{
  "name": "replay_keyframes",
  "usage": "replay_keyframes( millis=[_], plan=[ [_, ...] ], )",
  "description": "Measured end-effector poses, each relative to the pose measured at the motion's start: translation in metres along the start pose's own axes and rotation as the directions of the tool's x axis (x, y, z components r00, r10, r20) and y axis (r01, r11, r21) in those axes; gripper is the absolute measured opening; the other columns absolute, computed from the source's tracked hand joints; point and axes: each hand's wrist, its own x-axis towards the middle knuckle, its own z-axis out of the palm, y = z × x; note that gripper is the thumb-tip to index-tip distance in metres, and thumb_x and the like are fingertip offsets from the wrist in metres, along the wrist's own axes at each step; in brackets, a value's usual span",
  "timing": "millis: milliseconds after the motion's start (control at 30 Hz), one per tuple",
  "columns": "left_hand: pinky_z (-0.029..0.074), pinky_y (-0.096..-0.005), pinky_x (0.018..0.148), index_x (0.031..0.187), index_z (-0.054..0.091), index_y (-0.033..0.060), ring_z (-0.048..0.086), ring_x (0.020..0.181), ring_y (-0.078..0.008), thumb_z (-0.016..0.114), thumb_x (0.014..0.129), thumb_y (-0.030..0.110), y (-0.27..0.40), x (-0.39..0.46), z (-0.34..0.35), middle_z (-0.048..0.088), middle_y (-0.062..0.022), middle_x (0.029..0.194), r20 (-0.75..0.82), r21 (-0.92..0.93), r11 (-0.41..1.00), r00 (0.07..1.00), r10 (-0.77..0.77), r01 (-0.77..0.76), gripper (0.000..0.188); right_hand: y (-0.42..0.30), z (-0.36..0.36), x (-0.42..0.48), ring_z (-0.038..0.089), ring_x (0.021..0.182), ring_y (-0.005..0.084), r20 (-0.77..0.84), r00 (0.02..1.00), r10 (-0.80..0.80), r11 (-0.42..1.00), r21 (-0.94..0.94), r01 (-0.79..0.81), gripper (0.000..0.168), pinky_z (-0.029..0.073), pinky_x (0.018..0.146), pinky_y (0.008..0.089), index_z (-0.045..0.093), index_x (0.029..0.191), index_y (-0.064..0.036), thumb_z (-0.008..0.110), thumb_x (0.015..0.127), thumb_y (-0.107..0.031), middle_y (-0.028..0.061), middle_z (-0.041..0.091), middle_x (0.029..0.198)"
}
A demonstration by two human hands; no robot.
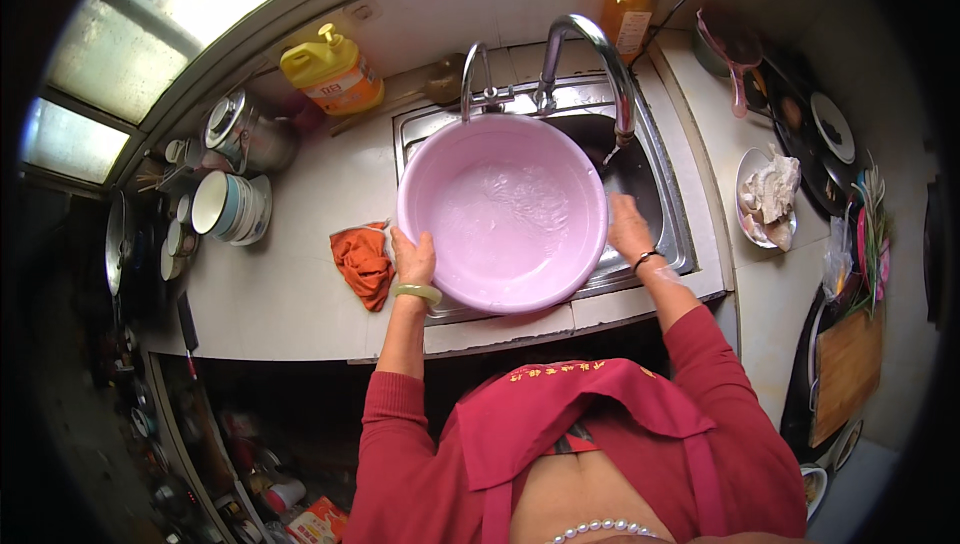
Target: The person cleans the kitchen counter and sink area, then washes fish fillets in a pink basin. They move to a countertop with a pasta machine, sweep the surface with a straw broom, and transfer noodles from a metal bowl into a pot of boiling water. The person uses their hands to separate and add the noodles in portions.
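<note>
A large pink plastic basin point(499, 225) with a shallow layer of rippling water rests over the stainless steel sink point(679, 240). My left hand point(414, 257) holds its left rim, and a pale green bangle circles that wrist. My right hand point(631, 227) is close against the basin's right side, over the exposed part of the sink bowl. Its fingers are partly hidden, so I cannot tell whether it grips the rim. The curved chrome faucet point(592, 41) hangs its spout over the bowl, right of the basin. Beside my left hand lies a crumpled orange cloth point(362, 262).
A yellow jug point(330, 71) and an orange pump bottle point(630, 15) stand behind the sink. Stacked bowls point(232, 206) and a metal pot point(247, 131) are at left, near a cleaver point(187, 322). At right are a bowl of meat point(769, 195) and a wooden cutting board point(847, 371).
</note>
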Motion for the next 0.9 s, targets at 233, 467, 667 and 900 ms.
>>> replay_keyframes(
  millis=[233, 467, 667, 900],
  plan=[
    [0.036, -0.0403, 0.088, 0.106, 0.032, -0.0078, 0.046, 0.102, -0.0336, 0.051, 0.074, 0.015, -0.008, -0.018, 0.052, 0.043, -0.0298, 0.109, 0.240, -0.108, 0.964, 0.947, -0.214, 0.245, 0.044, 0.023, -0.026, 0.010, 0.039, 0.109, 0.0417, 0.162, 0.965, 0.205, 0.945, 0.224, -0.238, 0.058, 0.032, 0.092, 0.0383, 0.032, 0.119, 0.006, 0.056, 0.072, -0.019, 0.0285, 0.042, 0.115],
    [0.026, -0.0400, 0.098, 0.120, 0.026, -0.0121, 0.029, 0.116, -0.0429, 0.058, 0.072, 0.030, -0.007, -0.029, 0.037, 0.019, -0.0326, 0.127, 0.318, 0.374, 0.926, 0.945, -0.072, -0.055, 0.071, 0.005, -0.080, -0.009, 0.033, 0.116, 0.0347, 0.031, 0.982, -0.188, 0.922, -0.339, 0.187, 0.054, 0.026, 0.097, 0.0400, 0.041, 0.117, -0.001, 0.060, 0.071, -0.019, 0.0206, 0.035, 0.126],
    [0.029, -0.0417, 0.092, 0.104, 0.050, 0.0022, 0.036, 0.109, -0.0332, 0.058, 0.071, 0.020, -0.035, 0.005, -0.053, 0.038, -0.0168, 0.119, -0.276, 0.767, 0.637, 0.858, 0.432, -0.074, 0.037, -0.014, -0.109, -0.027, 0.048, 0.102, 0.0292, 0.317, 0.947, -0.048, 0.992, 0.130, 0.007, 0.043, 0.035, 0.092, 0.0351, 0.048, 0.110, 0.002, 0.060, 0.073, -0.017, 0.0165, 0.052, 0.107],
    [0.038, -0.0402, 0.082, 0.097, 0.057, 0.0079, 0.050, 0.095, -0.0293, 0.049, 0.079, 0.023, -0.092, 0.020, -0.088, 0.056, -0.0109, 0.100, -0.180, 0.478, 0.875, 0.967, 0.182, -0.076, 0.025, -0.056, -0.074, -0.035, 0.046, 0.107, 0.0318, 0.329, 0.832, -0.448, 0.893, 0.211, 0.397, 0.035, 0.036, 0.092, 0.0347, 0.052, 0.105, 0.002, 0.058, 0.076, -0.017, 0.0196, 0.051, 0.111]
  ],
)
